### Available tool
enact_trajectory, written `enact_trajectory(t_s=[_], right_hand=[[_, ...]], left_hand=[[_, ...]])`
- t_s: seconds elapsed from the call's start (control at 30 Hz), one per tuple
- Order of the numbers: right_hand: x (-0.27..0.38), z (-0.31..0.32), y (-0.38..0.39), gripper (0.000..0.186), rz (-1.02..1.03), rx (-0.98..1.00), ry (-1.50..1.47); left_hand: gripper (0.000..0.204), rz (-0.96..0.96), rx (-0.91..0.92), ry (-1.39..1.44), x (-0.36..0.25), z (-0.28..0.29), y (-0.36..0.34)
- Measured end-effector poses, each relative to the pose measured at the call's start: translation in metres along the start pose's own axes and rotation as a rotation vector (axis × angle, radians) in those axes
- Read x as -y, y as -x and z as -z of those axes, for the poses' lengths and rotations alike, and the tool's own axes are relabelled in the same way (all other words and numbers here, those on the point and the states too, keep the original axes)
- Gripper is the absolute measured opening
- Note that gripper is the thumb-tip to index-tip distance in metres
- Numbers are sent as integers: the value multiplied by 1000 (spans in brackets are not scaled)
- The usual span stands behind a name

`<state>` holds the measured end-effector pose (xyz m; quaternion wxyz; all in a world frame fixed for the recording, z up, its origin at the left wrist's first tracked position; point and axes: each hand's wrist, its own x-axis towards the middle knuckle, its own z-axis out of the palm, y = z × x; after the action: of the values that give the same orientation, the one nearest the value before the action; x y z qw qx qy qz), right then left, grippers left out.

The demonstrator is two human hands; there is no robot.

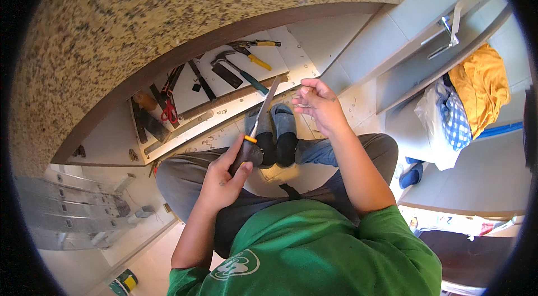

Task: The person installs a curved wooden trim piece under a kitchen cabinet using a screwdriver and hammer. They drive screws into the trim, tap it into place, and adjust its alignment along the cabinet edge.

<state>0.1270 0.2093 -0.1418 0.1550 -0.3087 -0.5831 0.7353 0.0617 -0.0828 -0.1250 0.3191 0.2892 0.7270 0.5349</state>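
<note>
My left hand [227,178] grips the dark handle of a flat metal file [267,105] with a yellow band; its blade points up and forward. My right hand [314,102] is raised just right of the blade, fingers apart and slightly bent, with nothing visible in them. Beyond, on a white shelf inside the cabinet, lie a claw hammer [253,82] with a teal handle, yellow-handled pliers [259,61], red-handled scissors [170,110], a wooden-handled tool [144,102] and several dark tools. My slippers [281,122] show under the blade, between my bent legs.
A speckled countertop [129,15] arches over the cabinet, whose edge curves close in front. At right are a door with a metal hinge [448,32], yellow cloth [476,88], a white bag [427,116] and a blue slipper [411,175]. A green container [123,282] stands lower left.
</note>
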Motion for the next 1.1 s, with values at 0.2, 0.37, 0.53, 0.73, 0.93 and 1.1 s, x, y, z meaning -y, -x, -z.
enact_trajectory(t_s=[0.2,0.37,0.53,0.73,0.93,1.1], right_hand=[[29,-28,25,36,0,238,-455],[46,-43,14,34,61,259,-449],[58,-74,-3,32,59,362,-503],[68,-106,-14,34,51,381,-466],[69,-121,-17,34,94,392,-434],[68,-127,-17,34,77,371,-418]], left_hand=[[61,-121,5,-160,-44,-3,-29],[58,-111,2,-202,-60,5,-39],[57,-142,-93,-318,-73,28,-37],[55,-122,-157,-405,-89,53,-35],[54,-150,-178,-456,-95,67,-33],[54,-125,-176,-465,-97,71,-31]])
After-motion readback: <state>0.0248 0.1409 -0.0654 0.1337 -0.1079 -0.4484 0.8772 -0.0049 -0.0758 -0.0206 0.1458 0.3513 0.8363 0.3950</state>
